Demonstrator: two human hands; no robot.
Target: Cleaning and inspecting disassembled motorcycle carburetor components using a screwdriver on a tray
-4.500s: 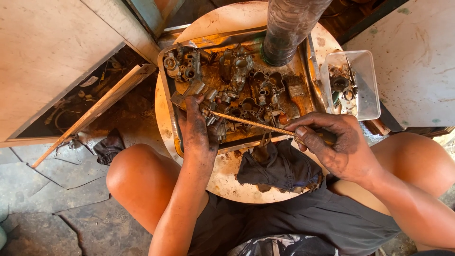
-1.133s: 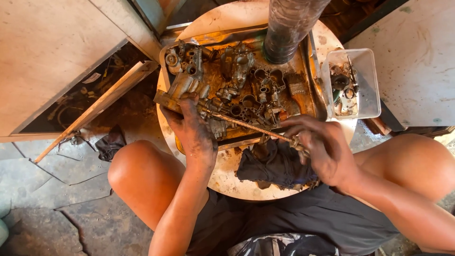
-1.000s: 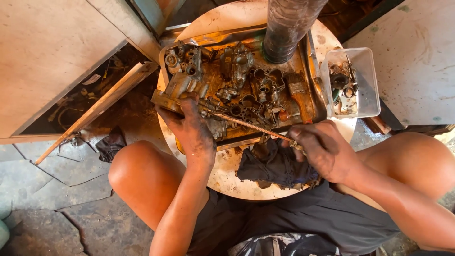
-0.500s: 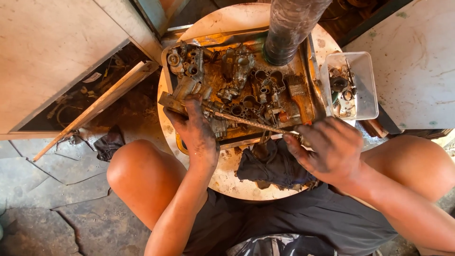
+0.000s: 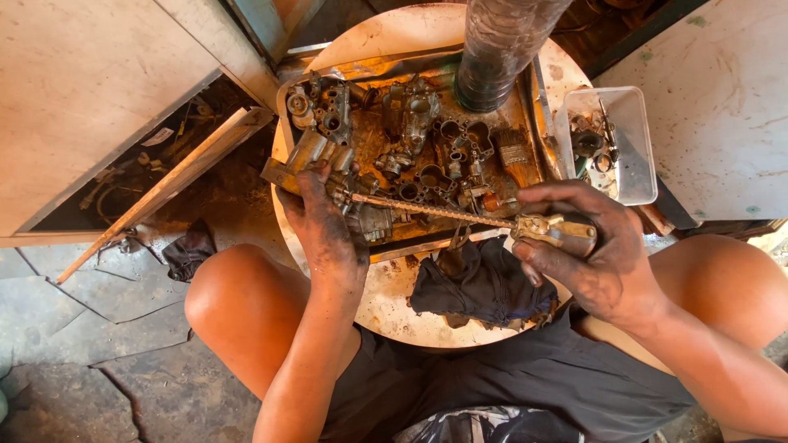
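My left hand (image 5: 324,226) rests on the near left corner of a rusty metal tray (image 5: 538,107) and presses on a grey carburettor body (image 5: 324,152) there. My right hand (image 5: 595,254) is closed around the brass handle of a long thin rod tool (image 5: 435,212). The rod runs left across the tray, and its tip reaches the parts beside my left fingers. Several greasy metal engine parts (image 5: 439,152) fill the tray, which sits on a round wooden table (image 5: 386,299).
A dark rag (image 5: 480,287) lies on the table's near edge. A clear plastic box (image 5: 611,143) of small parts stands at the right. A dark ribbed cylinder (image 5: 501,49) rises at the back. My bare knees flank the table; an open cabinet (image 5: 123,176) is left.
My left hand slid left to the tray's corner and settled on the carburettor. My right hand shifted its hold on the rod's handle and pulled back right; the rod stays across the tray.
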